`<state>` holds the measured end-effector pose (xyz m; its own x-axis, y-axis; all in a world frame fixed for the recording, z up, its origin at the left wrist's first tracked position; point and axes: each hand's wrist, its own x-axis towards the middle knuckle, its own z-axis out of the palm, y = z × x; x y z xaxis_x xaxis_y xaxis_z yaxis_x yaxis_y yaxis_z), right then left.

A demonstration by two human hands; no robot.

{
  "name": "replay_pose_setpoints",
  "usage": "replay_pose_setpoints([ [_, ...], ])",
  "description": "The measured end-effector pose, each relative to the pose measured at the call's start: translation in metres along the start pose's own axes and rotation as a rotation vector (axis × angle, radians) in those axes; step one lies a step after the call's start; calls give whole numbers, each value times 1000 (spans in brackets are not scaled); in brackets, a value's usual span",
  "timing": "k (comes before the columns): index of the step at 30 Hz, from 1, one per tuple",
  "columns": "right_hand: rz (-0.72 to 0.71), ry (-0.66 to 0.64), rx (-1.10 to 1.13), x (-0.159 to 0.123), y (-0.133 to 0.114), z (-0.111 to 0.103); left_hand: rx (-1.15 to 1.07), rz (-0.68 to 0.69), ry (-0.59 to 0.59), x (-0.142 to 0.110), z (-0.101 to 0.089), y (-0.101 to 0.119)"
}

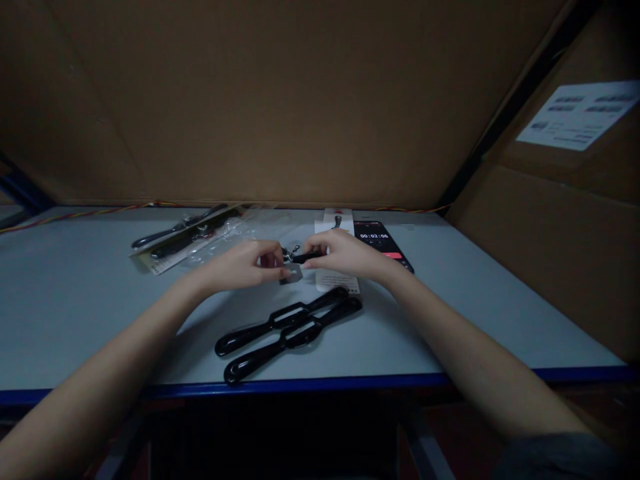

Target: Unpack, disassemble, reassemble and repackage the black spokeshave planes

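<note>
My left hand (250, 264) pinches a small flat grey metal blade (291, 274) between thumb and fingers, just above the table. Close by on the right, my right hand (337, 253) has its fingers curled and its thumb near the blade's edge; what lies inside its grip is mostly hidden. Between the hands, behind the blade, small shiny screws (289, 254) and a dark piece (306, 257) partly show. Nearer to me, two black spokeshave bodies (293, 319) lie side by side at a slant, with open frames in their middles.
Back left lie packaged black tools (180, 230) on card and crumpled clear plastic (227, 233). A printed card (337, 283) lies under my right hand, beside a phone (375, 233) showing a timer. Brown board walls stand behind and right. The table's blue front edge (325, 385) is near me.
</note>
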<state>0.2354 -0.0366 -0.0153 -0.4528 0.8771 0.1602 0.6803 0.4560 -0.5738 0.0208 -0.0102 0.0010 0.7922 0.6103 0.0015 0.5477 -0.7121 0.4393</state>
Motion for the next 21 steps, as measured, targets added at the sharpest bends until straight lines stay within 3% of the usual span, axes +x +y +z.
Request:
replay_pose_setpoints([
  [2,30,-22,-47,-1,1,-3,25,-2,-165,-5,-1,7],
  [4,41,-36,-102,0,4,-4,52,14,-258,-10,2,14],
  [8,51,-9,-104,2,10,0,85,8,-281,-14,9,20],
  [16,70,205,-28,4,19,0,29,-60,-368,-9,14,18],
  [21,108,294,-30,5,19,-5,-149,32,-393,-10,8,16],
])
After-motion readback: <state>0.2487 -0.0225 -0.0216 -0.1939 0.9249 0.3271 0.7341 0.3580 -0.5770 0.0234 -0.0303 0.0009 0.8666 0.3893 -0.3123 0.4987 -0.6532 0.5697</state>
